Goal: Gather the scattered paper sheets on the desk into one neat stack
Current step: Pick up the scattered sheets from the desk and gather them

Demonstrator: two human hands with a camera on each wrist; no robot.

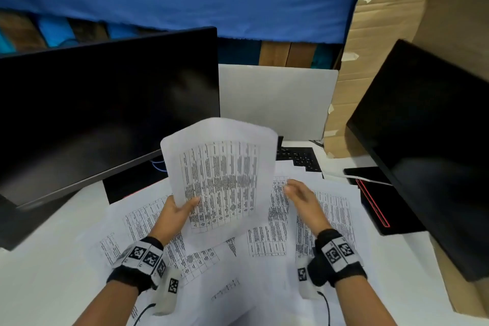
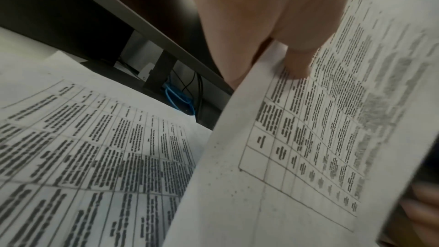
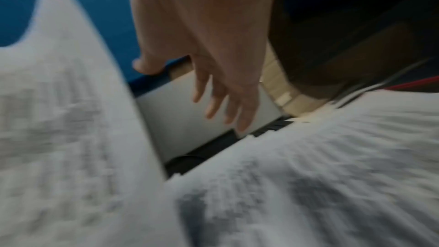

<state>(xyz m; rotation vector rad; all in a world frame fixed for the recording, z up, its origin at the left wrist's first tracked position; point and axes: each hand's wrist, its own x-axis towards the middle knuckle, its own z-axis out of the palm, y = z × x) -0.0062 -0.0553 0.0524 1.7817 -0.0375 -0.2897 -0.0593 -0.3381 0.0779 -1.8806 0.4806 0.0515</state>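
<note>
White printed paper sheet (image 1: 222, 177) raised above the desk (image 1: 53, 259).
Left grip (image 1: 174, 216) pinches its lower corner; right grip (image 1: 301, 196) released, fingers spread over scattered printed sheets (image 1: 267, 241).

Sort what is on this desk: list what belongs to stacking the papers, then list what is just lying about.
Belongs to the job:
- raised sheet, pinched by the left hand
- loose sheets spread on the desk
- right hand, open above them

Just lying about:
- left monitor
- right monitor
- keyboard
- cardboard
</note>
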